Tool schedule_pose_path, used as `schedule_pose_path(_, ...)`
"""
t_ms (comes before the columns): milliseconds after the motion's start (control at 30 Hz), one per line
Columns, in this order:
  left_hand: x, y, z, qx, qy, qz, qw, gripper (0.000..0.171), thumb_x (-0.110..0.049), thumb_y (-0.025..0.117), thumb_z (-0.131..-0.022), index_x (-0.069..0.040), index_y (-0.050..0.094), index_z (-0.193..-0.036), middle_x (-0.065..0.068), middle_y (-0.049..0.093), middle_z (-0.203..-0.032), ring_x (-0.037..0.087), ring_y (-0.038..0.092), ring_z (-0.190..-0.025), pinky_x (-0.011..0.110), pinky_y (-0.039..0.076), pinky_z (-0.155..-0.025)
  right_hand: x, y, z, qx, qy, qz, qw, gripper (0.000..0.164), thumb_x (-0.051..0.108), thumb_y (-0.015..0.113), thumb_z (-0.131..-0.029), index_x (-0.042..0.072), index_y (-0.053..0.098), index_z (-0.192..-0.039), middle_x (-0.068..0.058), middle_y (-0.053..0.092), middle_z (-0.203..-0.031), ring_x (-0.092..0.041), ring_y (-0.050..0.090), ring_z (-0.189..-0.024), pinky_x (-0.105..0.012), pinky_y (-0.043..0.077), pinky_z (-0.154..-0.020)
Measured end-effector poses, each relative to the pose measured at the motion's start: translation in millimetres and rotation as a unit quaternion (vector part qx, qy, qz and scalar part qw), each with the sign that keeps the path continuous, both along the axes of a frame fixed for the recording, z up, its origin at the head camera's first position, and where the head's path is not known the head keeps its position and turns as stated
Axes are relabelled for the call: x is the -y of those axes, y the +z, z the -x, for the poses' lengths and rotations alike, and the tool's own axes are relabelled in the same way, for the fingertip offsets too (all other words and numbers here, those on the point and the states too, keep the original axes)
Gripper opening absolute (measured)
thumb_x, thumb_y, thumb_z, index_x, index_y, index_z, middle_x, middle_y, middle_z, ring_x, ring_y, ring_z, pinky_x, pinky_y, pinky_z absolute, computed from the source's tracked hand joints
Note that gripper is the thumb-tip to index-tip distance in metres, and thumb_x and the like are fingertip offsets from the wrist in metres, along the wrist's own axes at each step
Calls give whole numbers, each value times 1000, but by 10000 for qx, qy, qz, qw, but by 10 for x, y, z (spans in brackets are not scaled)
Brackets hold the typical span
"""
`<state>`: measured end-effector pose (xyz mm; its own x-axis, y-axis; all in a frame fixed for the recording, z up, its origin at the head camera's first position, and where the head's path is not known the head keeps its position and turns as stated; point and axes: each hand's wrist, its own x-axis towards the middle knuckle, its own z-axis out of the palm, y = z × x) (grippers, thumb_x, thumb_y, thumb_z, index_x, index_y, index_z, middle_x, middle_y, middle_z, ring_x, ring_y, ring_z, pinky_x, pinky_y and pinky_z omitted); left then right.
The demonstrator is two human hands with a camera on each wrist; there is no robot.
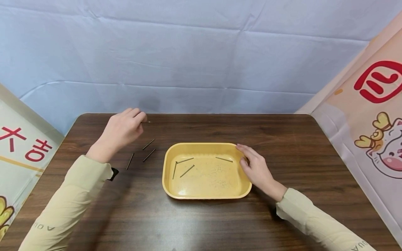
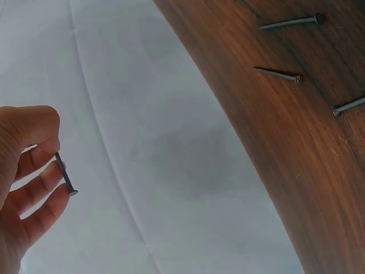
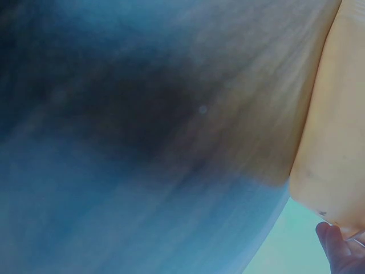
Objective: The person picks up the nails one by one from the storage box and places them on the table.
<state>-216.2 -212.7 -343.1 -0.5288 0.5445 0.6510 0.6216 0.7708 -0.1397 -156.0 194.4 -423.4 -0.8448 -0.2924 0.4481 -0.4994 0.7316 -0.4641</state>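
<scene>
My left hand [image 1: 125,126] is raised near the table's far edge and pinches a nail [image 2: 66,176], which shows clearly in the left wrist view with its head pointing away from the fingers. Below that hand, three loose nails [image 1: 149,155] lie on the wooden table. Several more nails [image 1: 187,170] rest on the bottom of a yellow plastic tray [image 1: 207,196]. At the tray's right end, my right hand [image 1: 258,170] holds the rim, thumb on the inner side. Only a few fingertips [image 3: 328,237] of it appear in the right wrist view, beside the tray wall.
The dark wooden table [image 1: 201,226] has rounded far corners. A pale cloth [image 1: 188,62] hangs just behind its far edge. Printed banners [image 1: 377,104] stand along the right and left sides. A small black object [image 1: 113,173] shows at the left cuff.
</scene>
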Motion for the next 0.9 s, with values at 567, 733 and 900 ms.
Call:
schedule_pose_path(567, 124, 19, 7, 711, 371, -346, 9962, 20, 3, 47, -63, -8, 56, -77, 1, 51, -71, 20, 51, -63, 36, 39, -43, -13, -8, 2, 1, 29, 31, 10000, 39, -3, 53, -81, 3, 58, -120, -11, 57, -121, -11, 48, -70, -24, 39, -56)
schedule_pose_path(733, 144, 46, 1, 1226, 525, -424, 9902, 21, 3, 51, -64, -9, 57, -80, 0, 51, -71, 17, 50, -62, 35, 40, -46, -16, -5, -1, 14, 30, 36, 10000, 39, -3, 52, -82, 4, 58, -120, -11, 56, -121, -9, 42, -60, -23, 37, -53)
schedule_pose_path(900, 167, 68, -1, 1798, 803, -512, 9791, 19, 0, 56, -66, -11, 58, -82, -1, 53, -74, 14, 51, -64, 36, 42, -52, -17, -1, -3, 51, 21, 36, 10000, 40, -4, 52, -82, 4, 58, -120, -11, 56, -122, -8, 40, -58, -22, 37, -52)
